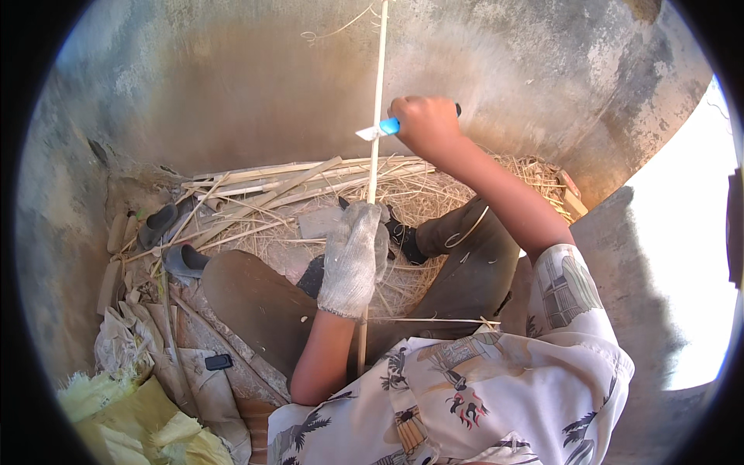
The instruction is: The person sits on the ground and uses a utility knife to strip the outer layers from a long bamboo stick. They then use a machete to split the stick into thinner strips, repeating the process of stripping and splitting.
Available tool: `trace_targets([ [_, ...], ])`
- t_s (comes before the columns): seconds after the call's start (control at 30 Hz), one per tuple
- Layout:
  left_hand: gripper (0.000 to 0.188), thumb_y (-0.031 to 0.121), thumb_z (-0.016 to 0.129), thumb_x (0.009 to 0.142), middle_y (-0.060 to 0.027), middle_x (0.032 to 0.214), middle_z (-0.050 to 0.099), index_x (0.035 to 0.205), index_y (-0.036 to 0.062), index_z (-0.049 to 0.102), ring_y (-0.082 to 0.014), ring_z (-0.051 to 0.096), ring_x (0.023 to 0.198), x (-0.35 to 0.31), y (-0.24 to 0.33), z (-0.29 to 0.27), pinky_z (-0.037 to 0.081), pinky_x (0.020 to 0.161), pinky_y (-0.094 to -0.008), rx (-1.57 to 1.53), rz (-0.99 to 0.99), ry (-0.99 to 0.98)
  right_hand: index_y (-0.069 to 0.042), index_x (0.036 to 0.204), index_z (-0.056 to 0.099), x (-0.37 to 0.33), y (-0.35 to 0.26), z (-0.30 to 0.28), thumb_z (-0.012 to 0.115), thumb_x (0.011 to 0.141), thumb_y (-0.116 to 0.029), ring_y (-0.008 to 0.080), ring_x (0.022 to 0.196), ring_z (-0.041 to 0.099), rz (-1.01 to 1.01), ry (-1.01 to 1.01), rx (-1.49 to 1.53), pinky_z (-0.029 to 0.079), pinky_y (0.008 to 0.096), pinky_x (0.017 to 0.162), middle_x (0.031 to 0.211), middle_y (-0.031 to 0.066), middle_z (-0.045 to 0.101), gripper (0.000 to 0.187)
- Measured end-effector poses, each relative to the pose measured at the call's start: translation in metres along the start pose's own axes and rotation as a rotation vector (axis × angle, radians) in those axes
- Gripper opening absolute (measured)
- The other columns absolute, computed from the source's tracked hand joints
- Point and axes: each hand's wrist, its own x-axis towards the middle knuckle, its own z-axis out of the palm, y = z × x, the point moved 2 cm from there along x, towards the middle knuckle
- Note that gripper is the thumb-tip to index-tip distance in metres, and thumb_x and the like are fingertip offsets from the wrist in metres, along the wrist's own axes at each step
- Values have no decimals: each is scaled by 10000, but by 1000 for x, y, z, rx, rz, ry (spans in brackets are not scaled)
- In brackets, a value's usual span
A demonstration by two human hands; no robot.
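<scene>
A long, pale bamboo strip (379,77) stands nearly upright in front of me, its lower part running down past my lap. My left hand (350,256), in a whitish knitted glove, is closed around it below the middle. Higher up, my bare right hand (428,124) is wrapped round a knife (390,127) with a blue section by the blade and a dark rear end. The blade points left and crosses the strip, seemingly against it. A thin curled shaving (341,29) hangs by the strip near the top.
Behind my legs lie several split bamboo pieces (267,186) and a heap of fine shavings (422,182). Grey slippers (184,260) sit at the left. Yellowish sacking (143,411) and a small black object (218,362) are lower left. A stained wall (256,93) rises ahead.
</scene>
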Motion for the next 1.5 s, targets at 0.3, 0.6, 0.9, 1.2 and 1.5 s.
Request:
trace_targets([
  [0.3,179,243,539,1038,72,572,445,968,94,610,-36,354,389,-12,-2,5,271,346,-219,-52,-13,-55,-101,841,740,91,62,-4,612,831,-172,355,720,704,556,-13,-20,542,459,626,801,162,712,147],
  [0.6,170,220,507,1054,84,573,415,983,89,587,-20,349,413,-21,-11,27,255,358,-210,41,-152,-210,-37,927,745,131,199,-31,606,860,-188,380,846,715,733,113,-106,558,458,706,879,189,726,216],
  [0.9,207,245,523,1042,-54,605,559,1034,48,587,-242,579,490,0,-24,9,450,505,-432,676,508,12,-84,715,711,65,119,-5,601,792,-108,328,645,695,179,-83,-289,533,433,551,696,148,686,136],
  [1.2,174,217,518,1023,-205,619,588,1046,56,579,-422,631,606,-22,-30,34,457,487,-500,1205,666,29,-74,786,732,86,210,-9,587,831,-107,344,723,714,354,-103,-377,554,440,607,772,158,713,155],
  [1.5,169,183,531,1010,-191,605,588,1047,27,585,-406,625,564,-15,-34,28,476,483,-485,1189,616,86,-53,810,741,77,197,10,578,821,-116,370,753,718,374,-99,-318,562,463,640,808,178,722,175],
])
